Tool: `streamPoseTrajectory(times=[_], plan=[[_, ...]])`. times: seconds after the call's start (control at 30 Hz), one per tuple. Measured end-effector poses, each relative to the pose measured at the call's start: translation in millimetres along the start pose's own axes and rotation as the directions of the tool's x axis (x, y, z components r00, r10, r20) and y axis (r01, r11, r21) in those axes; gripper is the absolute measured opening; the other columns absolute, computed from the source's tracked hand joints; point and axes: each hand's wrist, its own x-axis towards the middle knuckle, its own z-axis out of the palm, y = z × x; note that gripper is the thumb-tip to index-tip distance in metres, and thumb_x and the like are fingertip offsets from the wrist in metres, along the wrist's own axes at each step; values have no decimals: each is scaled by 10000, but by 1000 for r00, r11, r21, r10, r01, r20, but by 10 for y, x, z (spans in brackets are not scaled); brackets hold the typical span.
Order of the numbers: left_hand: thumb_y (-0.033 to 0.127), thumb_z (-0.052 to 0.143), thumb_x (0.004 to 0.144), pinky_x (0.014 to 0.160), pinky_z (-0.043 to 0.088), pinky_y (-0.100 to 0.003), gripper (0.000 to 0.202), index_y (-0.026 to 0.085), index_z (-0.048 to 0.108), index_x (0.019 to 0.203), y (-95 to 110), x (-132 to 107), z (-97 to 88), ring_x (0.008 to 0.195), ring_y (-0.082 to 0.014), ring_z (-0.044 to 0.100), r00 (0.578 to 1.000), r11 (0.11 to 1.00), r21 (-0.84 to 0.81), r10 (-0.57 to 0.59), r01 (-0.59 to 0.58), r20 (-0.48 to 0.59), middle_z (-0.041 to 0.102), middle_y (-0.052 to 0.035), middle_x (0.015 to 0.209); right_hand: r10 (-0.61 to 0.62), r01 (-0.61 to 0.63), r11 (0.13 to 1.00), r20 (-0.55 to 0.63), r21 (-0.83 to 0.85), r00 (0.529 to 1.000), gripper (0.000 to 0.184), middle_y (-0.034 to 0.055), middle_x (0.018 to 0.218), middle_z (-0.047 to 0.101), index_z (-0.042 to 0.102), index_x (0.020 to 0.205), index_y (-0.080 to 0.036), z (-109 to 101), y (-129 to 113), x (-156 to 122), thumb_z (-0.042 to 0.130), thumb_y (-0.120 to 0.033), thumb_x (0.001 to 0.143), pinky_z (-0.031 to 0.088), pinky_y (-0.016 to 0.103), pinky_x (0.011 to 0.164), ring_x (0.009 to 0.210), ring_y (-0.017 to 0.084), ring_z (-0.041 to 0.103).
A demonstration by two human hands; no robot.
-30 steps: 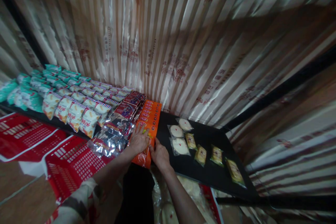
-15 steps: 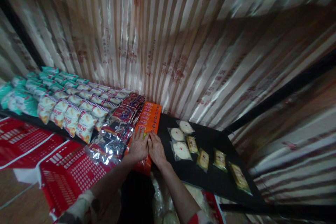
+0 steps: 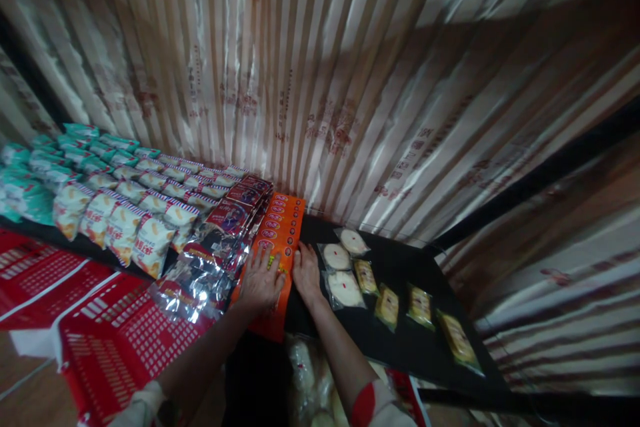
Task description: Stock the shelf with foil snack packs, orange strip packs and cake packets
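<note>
A long orange printed packet [image 3: 279, 222] lies on the black shelf [image 3: 345, 338]. My left hand [image 3: 262, 281] rests flat on the lower part of it, fingers spread. Along the packet's right edge is my right hand [image 3: 307, 272], its fingers stretched out and pointing away from me; whether it touches the edge I cannot tell. Dark red and silver foil packets [image 3: 231, 219] overlap in a row just left of the orange one. To the right of my right hand lie several round white wrapped pieces [image 3: 347, 289] and several yellow wrapped bars [image 3: 387, 307].
White snack bags [image 3: 117, 231] and green bags [image 3: 30, 190] stand in rows at the left. Red perforated baskets [image 3: 117, 330] sit below the shelf's front edge. Clear bags with pale contents [image 3: 313, 373] hang low in front. A striped curtain [image 3: 300, 93] closes off the back.
My right hand has moved from beside my left hand on the orange packet to its right edge. My left hand stays on the packet, fingers more spread. The view has shifted slightly.
</note>
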Motion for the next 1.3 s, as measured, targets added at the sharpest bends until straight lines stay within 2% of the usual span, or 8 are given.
streamPoseTrajectory(times=[0.17,0.3,0.43,0.7,0.93,1.17,1.3], plan=[[347,426,834,1077,175,-523,454,204,470,1263,6,3,5,1333,-294,233,1000,1000,-19,0,-1,-14,412,-109,1374,40,-43,998,74,40,996,512,122,1310,489,446,1283,-62,11,20,32,229,-314,893,254,376,1074,1306,203,297],[358,413,840,1031,257,-544,446,188,484,1246,0,5,30,1302,-305,301,997,998,50,41,-37,-71,441,-130,1349,59,-63,997,88,47,994,533,96,1352,449,408,1313,-70,11,29,54,222,-341,893,218,362,1094,1330,193,253],[371,401,845,1005,303,-524,452,170,498,1238,-3,10,53,1275,-312,349,991,990,130,74,-59,-114,452,-143,1337,81,-88,995,116,52,990,577,90,1388,401,366,1337,-51,3,8,138,178,-377,900,176,335,1109,1350,194,198],[364,416,834,998,307,-518,445,190,506,1234,9,24,59,1270,-308,358,995,988,151,57,-43,-85,459,-126,1335,135,-142,989,136,43,981,611,77,1396,392,359,1344,-62,22,-37,312,116,-419,911,168,345,1107,1356,198,179],[378,404,840,1017,280,-511,451,202,492,1246,6,26,74,1281,-298,341,997,986,166,45,-34,-68,452,-114,1343,72,-68,997,131,-29,989,626,94,1390,398,373,1333,-48,45,-52,323,98,-419,911,129,354,1114,1367,199,123],[379,395,841,1009,285,-513,445,198,504,1232,36,44,43,1275,-304,346,997,978,206,45,-33,-55,467,-106,1332,137,-140,990,131,18,982,642,82,1421,348,349,1347,-50,49,-65,437,65,-423,908,98,347,1125,1372,184,86],[353,380,844,1016,279,-504,437,195,504,1232,43,39,41,1277,-292,344,996,978,206,60,-44,-71,488,-107,1312,107,-107,994,140,-12,984,633,72,1401,385,362,1343,-60,64,-49,480,68,-416,910,81,348,1127,1372,176,90]])
